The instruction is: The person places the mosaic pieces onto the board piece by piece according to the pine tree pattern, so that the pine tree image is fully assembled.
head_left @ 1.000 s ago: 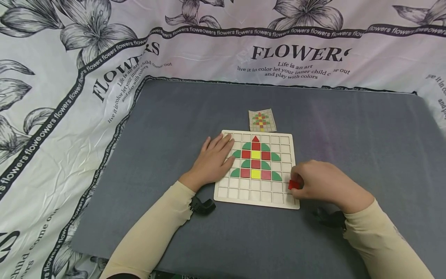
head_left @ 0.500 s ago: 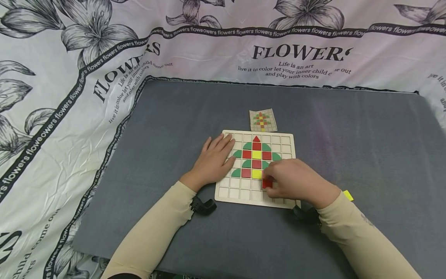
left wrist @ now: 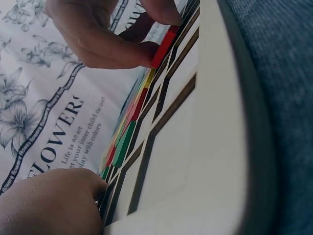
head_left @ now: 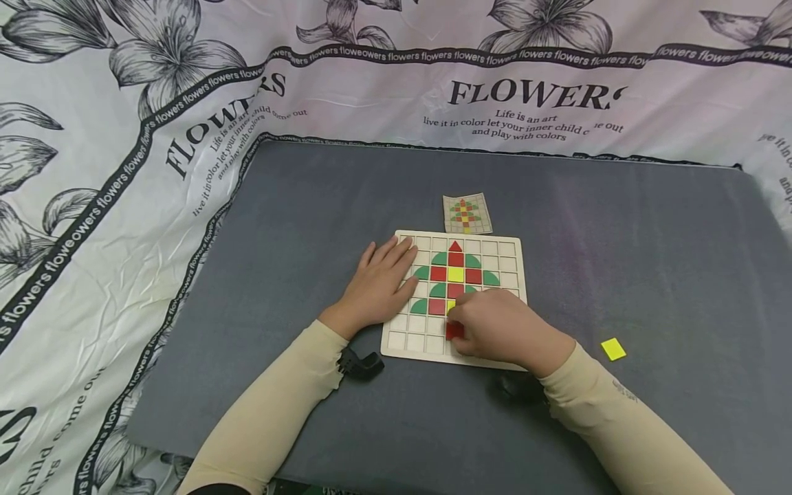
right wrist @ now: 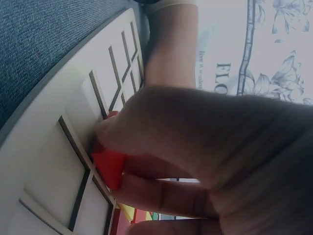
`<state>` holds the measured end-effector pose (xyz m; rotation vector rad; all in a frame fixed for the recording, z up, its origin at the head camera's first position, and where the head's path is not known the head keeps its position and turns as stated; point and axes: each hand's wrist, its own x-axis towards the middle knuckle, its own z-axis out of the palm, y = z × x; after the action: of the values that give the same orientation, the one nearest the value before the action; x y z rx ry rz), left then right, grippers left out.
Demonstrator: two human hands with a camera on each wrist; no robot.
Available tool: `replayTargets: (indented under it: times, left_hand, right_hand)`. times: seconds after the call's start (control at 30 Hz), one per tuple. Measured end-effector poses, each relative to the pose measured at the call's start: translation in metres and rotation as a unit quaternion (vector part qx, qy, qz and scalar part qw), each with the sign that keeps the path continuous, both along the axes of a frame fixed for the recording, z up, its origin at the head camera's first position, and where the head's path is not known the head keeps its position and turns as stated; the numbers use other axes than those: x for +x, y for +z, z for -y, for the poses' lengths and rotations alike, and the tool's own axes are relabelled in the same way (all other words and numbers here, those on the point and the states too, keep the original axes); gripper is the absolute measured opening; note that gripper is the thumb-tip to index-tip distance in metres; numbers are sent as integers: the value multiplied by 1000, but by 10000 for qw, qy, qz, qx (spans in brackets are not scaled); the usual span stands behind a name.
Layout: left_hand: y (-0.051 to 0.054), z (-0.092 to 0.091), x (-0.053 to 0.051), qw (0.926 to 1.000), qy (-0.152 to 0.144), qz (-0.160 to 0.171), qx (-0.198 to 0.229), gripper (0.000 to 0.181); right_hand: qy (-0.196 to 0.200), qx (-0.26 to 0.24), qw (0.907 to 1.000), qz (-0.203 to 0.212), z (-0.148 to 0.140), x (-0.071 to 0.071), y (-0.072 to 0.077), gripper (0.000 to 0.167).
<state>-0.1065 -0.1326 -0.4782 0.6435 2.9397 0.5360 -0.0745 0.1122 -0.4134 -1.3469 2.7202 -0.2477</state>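
My right hand [head_left: 504, 326] pinches a red square tile [head_left: 454, 331] between thumb and fingers. In the head view the tile is just below the yellow square of the pattern, over the pale gridded board [head_left: 408, 342]. The left wrist view shows this red tile [left wrist: 165, 47] tilted, its lower edge at the grid; whether it sits in a cell I cannot tell. My left hand [head_left: 379, 285] rests on the board's left edge, fingers straight. Red, yellow and green tiles form a tree shape topped by a red triangle [head_left: 455, 247]. My right hand hides the pattern's lower right.
A small pattern card [head_left: 467, 214] with a similar tree lies just behind the board. One loose yellow square tile [head_left: 614, 349] is on the grey table [head_left: 650, 275], right of the board. Flower-printed cloth [head_left: 371, 96] borders the table's back and left.
My right hand has carried the red tile left from the board's right edge to the column under the yellow square. The loose yellow tile has come into sight. My left hand stays put.
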Motion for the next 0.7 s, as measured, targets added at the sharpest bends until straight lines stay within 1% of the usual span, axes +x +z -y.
replayTargets:
  times: [0.17,0.37,0.6,0.7]
  left_hand:
    - [0,0,0,10000,-4,5,15,61]
    - [-1,-1,-1,10000,-19,28,-7,61]
    - [0,0,0,10000,-15,46,-6,61]
    - [0,0,0,10000,-16,33,-3,61]
  right_hand:
    - [15,61,10000,41,-1,1,1,18]
    - [-95,119,9997,197,-1,0,3,11]
    - [-45,-3,9999,154,-2,-2,2,18]
    - [-24,-17,9999,151,-3,-2,3,18]
